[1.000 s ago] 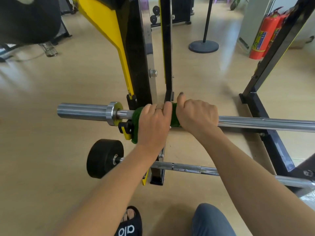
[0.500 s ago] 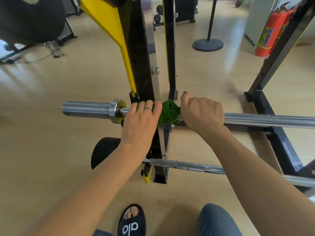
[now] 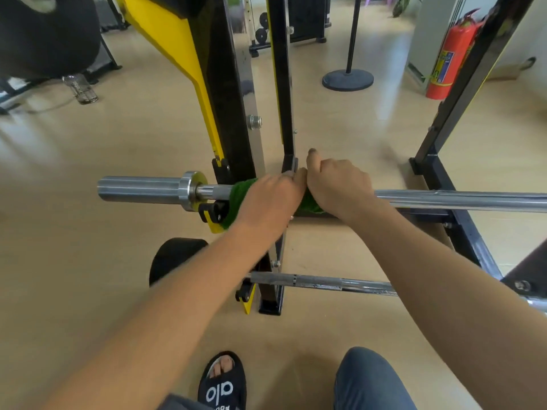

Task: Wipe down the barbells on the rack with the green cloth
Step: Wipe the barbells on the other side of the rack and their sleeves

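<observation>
Head view: the green cloth (image 3: 241,199) is wrapped round the upper barbell (image 3: 461,199) on the rack (image 3: 233,113). It is gripped by the left hand (image 3: 270,202) and right hand (image 3: 340,187), held side by side.

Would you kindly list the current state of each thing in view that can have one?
Upper barbell: resting on the rack, sleeve bare.
Green cloth: wrapped round the upper barbell.
Left hand: grips the cloth on the bar.
Right hand: grips the cloth on the bar.
Lower barbell: lying low on the rack, untouched.
Fire extinguisher: standing upright.
</observation>
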{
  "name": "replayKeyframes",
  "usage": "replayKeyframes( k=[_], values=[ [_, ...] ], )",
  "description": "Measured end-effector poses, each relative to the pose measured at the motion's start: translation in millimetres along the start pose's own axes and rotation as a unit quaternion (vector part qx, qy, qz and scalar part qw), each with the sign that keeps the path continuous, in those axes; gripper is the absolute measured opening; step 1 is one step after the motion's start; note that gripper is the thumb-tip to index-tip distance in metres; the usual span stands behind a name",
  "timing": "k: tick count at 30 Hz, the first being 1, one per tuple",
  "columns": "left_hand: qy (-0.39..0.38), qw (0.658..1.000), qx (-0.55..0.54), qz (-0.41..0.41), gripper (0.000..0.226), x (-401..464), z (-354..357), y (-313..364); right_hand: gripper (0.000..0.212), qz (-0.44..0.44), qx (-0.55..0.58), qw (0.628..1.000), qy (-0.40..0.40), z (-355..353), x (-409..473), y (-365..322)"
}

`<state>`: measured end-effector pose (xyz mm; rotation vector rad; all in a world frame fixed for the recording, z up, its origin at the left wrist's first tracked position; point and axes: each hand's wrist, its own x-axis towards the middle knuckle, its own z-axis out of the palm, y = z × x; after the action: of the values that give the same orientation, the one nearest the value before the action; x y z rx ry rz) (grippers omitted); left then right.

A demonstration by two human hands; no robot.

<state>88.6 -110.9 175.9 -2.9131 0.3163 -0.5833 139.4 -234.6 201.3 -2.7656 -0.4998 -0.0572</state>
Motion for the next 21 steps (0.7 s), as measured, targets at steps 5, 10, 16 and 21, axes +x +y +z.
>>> replayKeyframes(
  k=[5, 10, 16, 21],
  values=[
    [-0.046, 0.994, 0.100, -0.024, 0.040, -13, -11, -40, 0.051, 0.052, -0.126, 0.991, -0.011, -23, -19, 64],
    [-0.075, 0.995, 0.064, -0.003, 0.044, 7, -15, 3, 0.059, 0.068, -0.139, 0.988, -0.010, -17, -18, 74],
    [-0.018, 0.998, 0.005, 0.056, 0.020, 47, -2, 94, 0.039, 0.092, -0.076, 0.993, 0.004, -30, -17, 85],
    [-0.047, 0.998, -0.012, 0.050, 0.037, 20, -5, 27, 0.051, 0.022, -0.166, 0.986, -0.007, -32, -29, 86]
  ],
)
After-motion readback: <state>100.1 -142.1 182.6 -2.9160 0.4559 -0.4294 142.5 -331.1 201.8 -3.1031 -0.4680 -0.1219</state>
